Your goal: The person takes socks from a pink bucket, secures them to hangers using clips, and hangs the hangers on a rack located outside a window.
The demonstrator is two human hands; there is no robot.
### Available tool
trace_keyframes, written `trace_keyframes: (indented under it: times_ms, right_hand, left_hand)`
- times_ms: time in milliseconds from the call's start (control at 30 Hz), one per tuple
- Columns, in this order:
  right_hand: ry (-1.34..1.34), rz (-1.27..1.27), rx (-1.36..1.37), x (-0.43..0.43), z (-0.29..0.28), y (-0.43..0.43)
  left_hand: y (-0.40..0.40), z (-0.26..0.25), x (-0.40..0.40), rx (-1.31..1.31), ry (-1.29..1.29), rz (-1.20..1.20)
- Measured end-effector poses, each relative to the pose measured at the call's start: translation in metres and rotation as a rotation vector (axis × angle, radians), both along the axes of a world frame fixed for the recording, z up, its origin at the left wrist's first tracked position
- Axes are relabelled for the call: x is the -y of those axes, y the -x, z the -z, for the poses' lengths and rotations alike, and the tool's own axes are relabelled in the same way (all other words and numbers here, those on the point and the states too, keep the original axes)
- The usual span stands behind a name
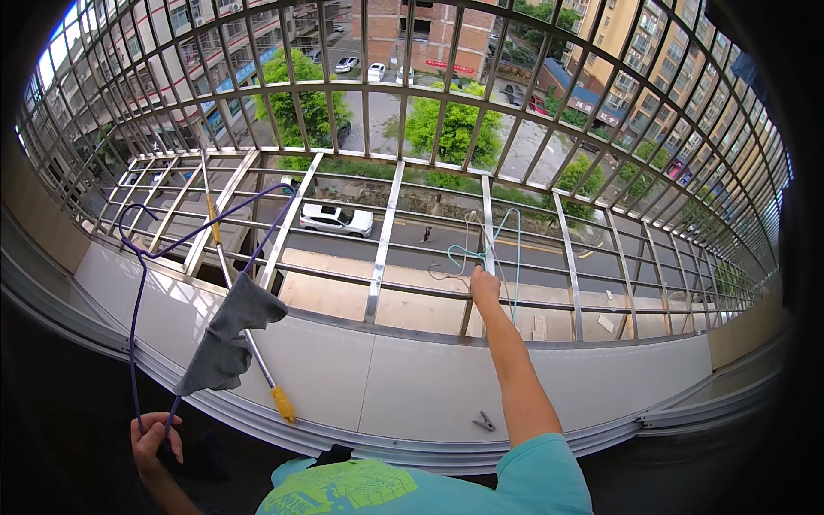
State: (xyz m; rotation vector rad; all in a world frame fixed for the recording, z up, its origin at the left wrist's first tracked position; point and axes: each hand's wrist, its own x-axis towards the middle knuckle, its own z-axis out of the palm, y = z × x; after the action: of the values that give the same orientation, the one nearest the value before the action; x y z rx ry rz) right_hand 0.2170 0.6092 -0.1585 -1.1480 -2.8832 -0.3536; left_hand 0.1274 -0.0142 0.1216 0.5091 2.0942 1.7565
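My left hand, low on the left, is closed around the end of a purple clothes hanger. A crumpled grey cloth hangs on this hanger, above my fingers. My right arm reaches out to the window cage, where my right hand is at the lower part of several thin wire hangers. One of them is a light-blue hanger, another a greyish one. Whether the fingers grip them is hard to make out, since the back of the hand hides the contact. A grey clothes peg lies on the white sill.
A metal bar cage encloses the space beyond the white sill. A pole with yellow wrapping leans across sill and bars at left. Sliding window tracks run along the near edge. The street lies far below.
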Motion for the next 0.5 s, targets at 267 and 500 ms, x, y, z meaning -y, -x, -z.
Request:
trace_keyframes:
  times_ms: [267,500]
  right_hand:
    - [0.278,0.261,-0.276,0.009,-0.023,-0.004]
    - [0.358,0.317,-0.479,0.007,-0.026,-0.010]
  left_hand:
    - [-0.008,-0.004,-0.010,0.015,0.030,0.025]
    - [-0.004,-0.004,-0.023,0.061,0.006,0.103]
